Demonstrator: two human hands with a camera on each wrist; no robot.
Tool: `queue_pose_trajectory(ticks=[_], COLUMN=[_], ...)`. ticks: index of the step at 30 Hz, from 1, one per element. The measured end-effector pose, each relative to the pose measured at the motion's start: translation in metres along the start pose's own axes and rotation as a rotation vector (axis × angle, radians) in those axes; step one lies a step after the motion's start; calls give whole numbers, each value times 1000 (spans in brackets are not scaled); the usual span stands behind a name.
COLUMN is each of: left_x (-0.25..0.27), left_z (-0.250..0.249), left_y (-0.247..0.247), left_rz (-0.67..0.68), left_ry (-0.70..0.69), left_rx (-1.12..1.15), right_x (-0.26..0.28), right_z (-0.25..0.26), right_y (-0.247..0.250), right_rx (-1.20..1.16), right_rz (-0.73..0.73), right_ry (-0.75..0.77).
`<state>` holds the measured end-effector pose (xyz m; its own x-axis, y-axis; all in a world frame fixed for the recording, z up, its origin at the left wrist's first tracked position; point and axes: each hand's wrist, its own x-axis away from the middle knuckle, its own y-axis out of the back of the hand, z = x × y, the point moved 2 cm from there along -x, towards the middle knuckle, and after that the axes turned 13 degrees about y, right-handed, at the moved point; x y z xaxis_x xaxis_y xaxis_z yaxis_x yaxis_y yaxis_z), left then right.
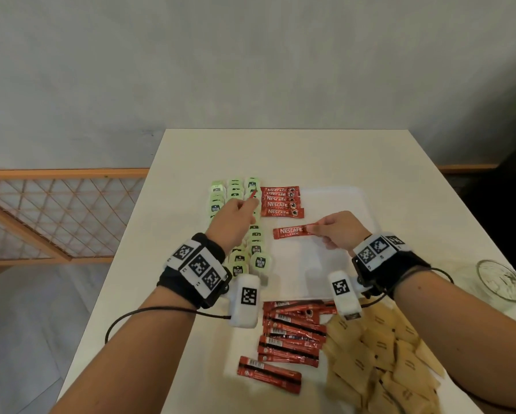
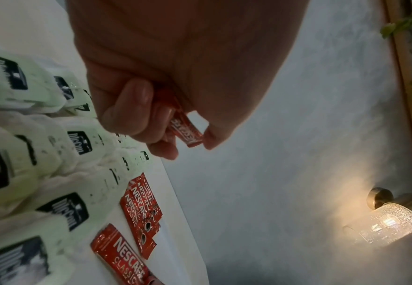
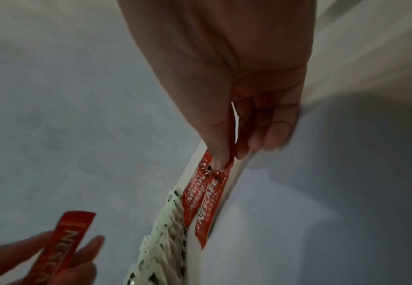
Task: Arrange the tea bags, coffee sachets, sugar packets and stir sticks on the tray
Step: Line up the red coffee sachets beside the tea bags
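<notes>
Loose red coffee sachets (image 1: 291, 339) and brown paper sugar packets (image 1: 379, 360) lie nearest, behind both wrists. Ahead, the right hand (image 1: 339, 231) pinches one red Nescafé sachet (image 1: 292, 231) by its end, low over the white plastic tray (image 1: 355, 204). The left hand (image 1: 236, 218) clamps another red stick sachet (image 2: 186, 129) above the pale green tea bags (image 1: 236, 192), just left of the arranged sachet row (image 1: 280, 203).

Your left hand (image 1: 236, 216) covers the middle of the tea bags (image 1: 255, 249), so those rows can't be counted there. Toward you from the tray (image 1: 334, 192), the sugar packets (image 1: 379, 363) run off the bottom edge. Right of the tray, a glass bowl (image 1: 501, 280) is blurred, its contents unreadable.
</notes>
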<state>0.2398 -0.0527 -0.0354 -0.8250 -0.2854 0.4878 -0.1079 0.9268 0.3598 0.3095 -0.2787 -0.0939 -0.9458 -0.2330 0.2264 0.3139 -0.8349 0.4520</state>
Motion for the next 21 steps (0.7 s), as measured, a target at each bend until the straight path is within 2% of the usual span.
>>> queue_pose_trajectory(ticks=[6, 16, 21], left_x=[-15, -22, -17], left_z=[3, 15, 14], left_y=[6, 12, 15], left_rz=[30, 75, 96], left_ry=[79, 15, -35], left_rx=[134, 120, 65], right_x=[-27, -51, -43], right_z=[5, 11, 16], right_y=[-13, -26, -24], right_rx=[129, 232, 233], right_rz=[-52, -100, -119], right_ry=[-8, 7, 36])
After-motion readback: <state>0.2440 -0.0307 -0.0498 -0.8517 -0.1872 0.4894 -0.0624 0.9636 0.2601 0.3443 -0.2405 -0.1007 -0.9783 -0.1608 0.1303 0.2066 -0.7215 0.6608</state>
